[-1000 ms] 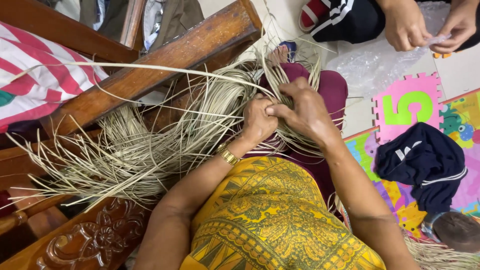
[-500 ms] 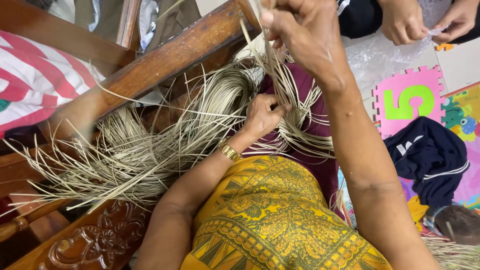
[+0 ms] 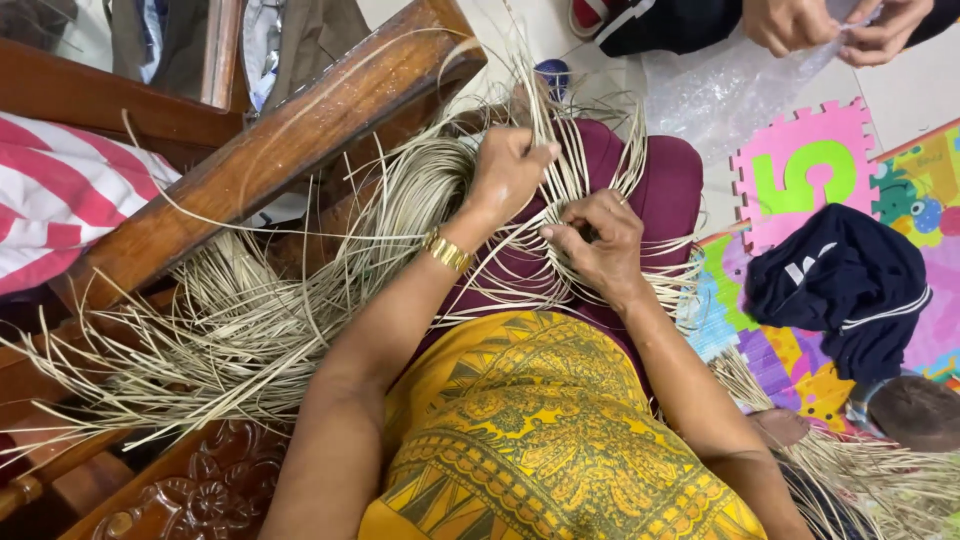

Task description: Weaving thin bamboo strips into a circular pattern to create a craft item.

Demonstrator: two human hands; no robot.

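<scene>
The left hand (image 3: 508,172) is closed around a few pale strands (image 3: 545,110), pinching them between thumb and fingers so they rise toward the top edge of the view. A gold bangle (image 3: 447,251) sits on that wrist. Just beside it, the right hand (image 3: 598,240) has its fingers curled narrowly into the same strands where they lie across the lap (image 3: 670,195), which is covered in maroon cloth. I cannot tell exactly how many strands it grips. The main bundle of strands (image 3: 230,330) fans out from the lap toward the left, draped over a slanting wooden rail (image 3: 270,160) and spreading its loose ends toward the lower left corner. A yellow patterned top (image 3: 530,430) fills the bottom middle.

To the right of the lap, a dark garment (image 3: 850,290) lies on a bright puzzle mat (image 3: 790,180). At the top right corner another person's hands (image 3: 830,25) hold clear plastic (image 3: 720,95). A red-striped cloth (image 3: 60,195) lies at the left edge.
</scene>
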